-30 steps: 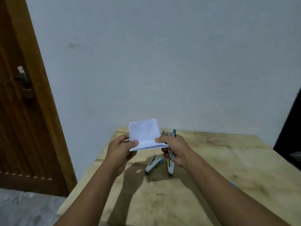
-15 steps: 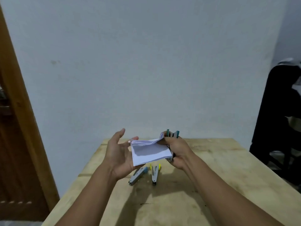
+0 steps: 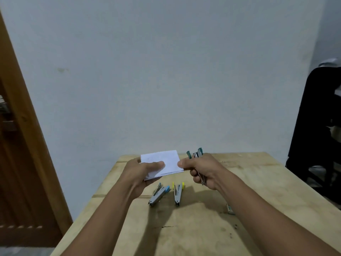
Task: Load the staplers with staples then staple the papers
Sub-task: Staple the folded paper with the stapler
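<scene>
A brown wooden door [image 3: 20, 163] stands at the far left, at 9 o'clock from the table [image 3: 258, 182], which is of pale wood and is placed against a light wall [image 3: 166, 71]. Above the table the left hand [image 3: 142, 172] grips the papers [image 3: 166, 160], a small white stack, by its left side: the thumb presses on top, and the other fingers go under the stack and are mostly hidden. At 6 o'clock from the papers, the blue stapler [image 3: 159, 194] lies on the table, its blue end pointing about to 1 o'clock. Just beside it at 3 o'clock, not touching, lies the yellow stapler [image 3: 178, 194] with its yellow end to 12 o'clock. At 3 o'clock from the papers is the right hand [image 3: 203, 169]: its thumb and forefinger meet at the right edge of the papers, and the other fingers are curled around the green stapler [image 3: 197, 154], whose green end comes out of the fist at 12 o'clock. At 5 o'clock from this hand a small grey thing [image 3: 230, 209] lies on the table, half hidden by the forearm; I cannot tell what it is. A dark chair [image 3: 313, 126] stands at the far right
</scene>
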Demonstrator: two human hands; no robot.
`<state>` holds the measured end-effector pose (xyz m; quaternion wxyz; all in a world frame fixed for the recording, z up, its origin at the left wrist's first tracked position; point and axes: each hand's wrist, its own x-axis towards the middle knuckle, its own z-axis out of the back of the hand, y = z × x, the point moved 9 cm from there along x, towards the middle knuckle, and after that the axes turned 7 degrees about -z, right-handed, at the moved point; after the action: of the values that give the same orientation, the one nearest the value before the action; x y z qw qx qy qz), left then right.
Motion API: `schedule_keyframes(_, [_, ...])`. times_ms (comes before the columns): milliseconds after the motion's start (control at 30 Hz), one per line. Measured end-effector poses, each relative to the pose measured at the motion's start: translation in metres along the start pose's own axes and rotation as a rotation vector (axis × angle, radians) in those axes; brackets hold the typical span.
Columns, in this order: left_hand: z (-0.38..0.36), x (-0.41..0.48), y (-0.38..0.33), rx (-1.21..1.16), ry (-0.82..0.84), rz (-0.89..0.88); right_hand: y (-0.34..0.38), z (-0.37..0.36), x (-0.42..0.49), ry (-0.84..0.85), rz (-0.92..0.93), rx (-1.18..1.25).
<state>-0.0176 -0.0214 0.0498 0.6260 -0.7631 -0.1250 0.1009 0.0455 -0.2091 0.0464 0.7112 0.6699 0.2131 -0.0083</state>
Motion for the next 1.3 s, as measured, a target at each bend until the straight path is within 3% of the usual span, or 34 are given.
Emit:
schedule_keyframes(167, [-0.010, -0.012, 0.015, -0.205, 0.098, 0.152, 0.010, -0.009, 0.004, 0.019, 0.054, -0.003])
schedule_keyframes(467, [-0.006, -0.007, -0.002, -0.103, 0.091, -0.003, 0.013, -0.018, 0.003, 0.015, 0.119, -0.053])
schedule_keyframes(767, [0.009, -0.006, -0.007, -0.077, -0.131, -0.084, 0.018, -0.019, 0.001, 0.014, 0.226, -0.081])
schedule_keyframes(900, [0.015, -0.003, -0.006, -0.150, -0.212, -0.076, 0.012, -0.017, 0.003, -0.011, 0.222, -0.251])
schedule_keyframes(1000, [0.009, -0.004, -0.004, -0.153, -0.211, -0.070, 0.002, -0.029, 0.004, 0.105, 0.144, -0.337])
schedule_keyframes(1167, [0.009, -0.002, 0.002, -0.121, -0.218, -0.060, -0.005, -0.045, 0.000, 0.302, 0.075, -0.210])
schedule_keyframes(1300, [0.012, -0.002, 0.003, -0.093, -0.221, -0.066, -0.002, -0.050, 0.001, 0.356, 0.094, -0.160])
